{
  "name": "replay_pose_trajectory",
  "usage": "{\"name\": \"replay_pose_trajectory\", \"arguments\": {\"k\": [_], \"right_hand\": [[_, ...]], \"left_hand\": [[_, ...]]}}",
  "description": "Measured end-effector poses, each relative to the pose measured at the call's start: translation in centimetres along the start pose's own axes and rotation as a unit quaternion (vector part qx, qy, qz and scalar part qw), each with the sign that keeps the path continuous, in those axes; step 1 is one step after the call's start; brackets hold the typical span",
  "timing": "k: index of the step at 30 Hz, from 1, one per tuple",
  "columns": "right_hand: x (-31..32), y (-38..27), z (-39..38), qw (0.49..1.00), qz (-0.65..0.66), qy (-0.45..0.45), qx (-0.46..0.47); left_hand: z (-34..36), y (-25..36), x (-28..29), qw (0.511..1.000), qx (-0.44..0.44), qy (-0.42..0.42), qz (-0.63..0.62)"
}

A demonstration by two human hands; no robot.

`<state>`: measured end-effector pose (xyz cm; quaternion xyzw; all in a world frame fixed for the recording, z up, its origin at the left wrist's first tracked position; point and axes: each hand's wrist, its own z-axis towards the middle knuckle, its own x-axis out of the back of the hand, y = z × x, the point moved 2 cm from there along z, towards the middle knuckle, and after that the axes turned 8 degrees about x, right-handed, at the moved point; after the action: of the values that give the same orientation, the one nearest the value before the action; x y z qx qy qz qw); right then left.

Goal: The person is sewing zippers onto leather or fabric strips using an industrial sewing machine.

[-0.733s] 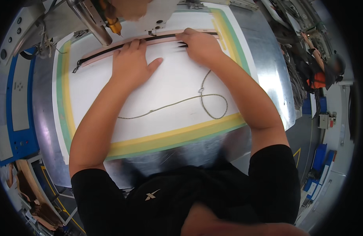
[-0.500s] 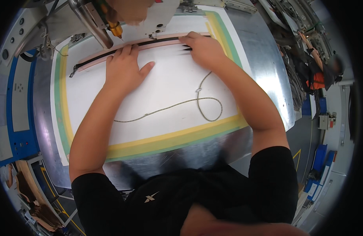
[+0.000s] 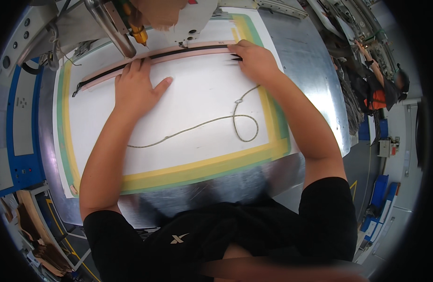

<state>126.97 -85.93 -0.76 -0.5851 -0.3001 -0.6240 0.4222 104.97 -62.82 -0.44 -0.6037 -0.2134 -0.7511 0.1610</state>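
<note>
A long black zipper (image 3: 188, 49), with a small pull at its left end, lies along a pink strip (image 3: 167, 57) on the white sheet (image 3: 188, 98). My left hand (image 3: 136, 89) rests on the sheet, fingertips at the zipper's near edge and thumb stretched out sideways. At the zipper's right end is my right hand (image 3: 259, 63), fingers bent over the strip. Two dark points of a slim tool (image 3: 236, 57) stick out from under it; its grip is hidden. A thin greenish cord (image 3: 200, 124) curls across the sheet and passes under my right wrist.
A machine head with a brass-coloured nozzle (image 3: 140, 35) hangs just beyond the zipper. Yellow and green tape (image 3: 197, 170) frames the sheet on a metal table (image 3: 315, 84). A blue cabinet (image 3: 24, 122) stands at left. Another person (image 3: 383, 87) is at far right.
The sheet, strip and zipper have shifted left under the nozzle. My left hand has moved left with them, while my right hand has slid a little to the right.
</note>
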Motion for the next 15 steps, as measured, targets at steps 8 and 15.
{"name": "replay_pose_trajectory", "arguments": {"k": [8, 15], "right_hand": [[-0.1, 0.0, 0.5, 1.000, 0.008, -0.005, 0.019], [-0.3, -0.4, 0.8, 0.999, 0.007, -0.005, 0.044]], "left_hand": [[1.3, 4.8, -1.5, 0.998, -0.050, 0.019, -0.021], [2.0, 7.5, -1.8, 0.998, -0.055, -0.021, -0.024]]}}
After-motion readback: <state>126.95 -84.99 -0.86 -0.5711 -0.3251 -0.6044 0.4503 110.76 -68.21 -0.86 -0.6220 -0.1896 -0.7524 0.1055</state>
